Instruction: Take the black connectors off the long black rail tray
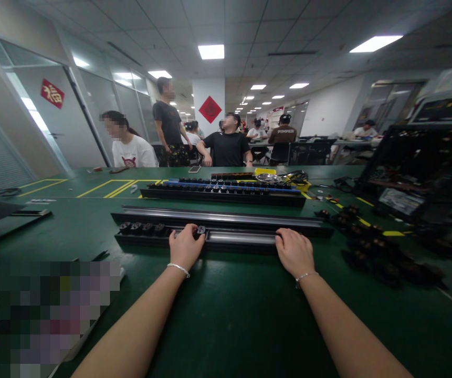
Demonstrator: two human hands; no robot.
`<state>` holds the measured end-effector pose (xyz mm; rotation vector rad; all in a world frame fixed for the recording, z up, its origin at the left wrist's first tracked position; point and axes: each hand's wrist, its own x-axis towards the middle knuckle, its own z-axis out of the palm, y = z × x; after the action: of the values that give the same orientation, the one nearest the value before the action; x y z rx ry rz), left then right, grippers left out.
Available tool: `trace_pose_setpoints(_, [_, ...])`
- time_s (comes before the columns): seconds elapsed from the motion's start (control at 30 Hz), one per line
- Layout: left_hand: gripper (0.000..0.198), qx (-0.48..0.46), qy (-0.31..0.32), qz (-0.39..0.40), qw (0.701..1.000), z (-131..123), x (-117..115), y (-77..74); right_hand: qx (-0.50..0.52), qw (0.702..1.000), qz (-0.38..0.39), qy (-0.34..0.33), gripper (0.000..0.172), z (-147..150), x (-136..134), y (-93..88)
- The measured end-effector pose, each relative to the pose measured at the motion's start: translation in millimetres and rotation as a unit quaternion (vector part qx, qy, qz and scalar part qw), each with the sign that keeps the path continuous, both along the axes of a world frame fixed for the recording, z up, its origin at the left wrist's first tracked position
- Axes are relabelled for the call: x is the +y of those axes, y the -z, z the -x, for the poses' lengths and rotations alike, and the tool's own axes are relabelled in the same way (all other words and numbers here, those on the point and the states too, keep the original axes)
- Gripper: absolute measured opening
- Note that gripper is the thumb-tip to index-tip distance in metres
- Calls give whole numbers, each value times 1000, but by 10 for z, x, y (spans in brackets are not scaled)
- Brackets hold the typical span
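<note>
Your bare forearms (141,325) stretched over the green table (233,320) toward the front black rail (241,245). Your left hand (186,247) pinched a black socket (201,230) in its channel, right of similar sockets (147,228); your right hand (295,252) touched that rail farther right, fingers bent, though whether they gripped was unclear.

- just the one cam, worn on the head, looking out across the green table (241,315) from the person's own side
- faces forward with a slight downward tilt, so mid-frame lands around the far black rail (226,198) and the ceiling (249,29) fills the top
- pretty close in: forearms (141,315) enter from the bottom edge, left hand (186,248) and right hand (295,252) below centre
- super wide too, the door (66,126) at far left looks stretched and leaning
</note>
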<state>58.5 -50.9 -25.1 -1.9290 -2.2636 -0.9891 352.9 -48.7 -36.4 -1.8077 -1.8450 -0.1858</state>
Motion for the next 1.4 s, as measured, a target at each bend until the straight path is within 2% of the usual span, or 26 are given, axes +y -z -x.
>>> trace_pose_setpoints(0.23, [26, 19, 23, 0, 1000, -15, -16, -11, -4, 1000, -3, -1, 32, -11, 10, 9])
trace_pose_setpoints(0.4, [45, 105, 10, 10, 994, 10, -15, 32, -3, 1000, -10, 0, 32, -10, -1, 8])
trace_pose_setpoints(0.63, [62, 166, 54, 69, 982, -5, -17, 71, 0, 1000, -12, -3, 31, -5, -5, 8])
trace_pose_setpoints(1.4, [58, 186, 75, 50, 978, -118, -62, 78, -4, 1000, 11, 11, 34, 22, -5, 5])
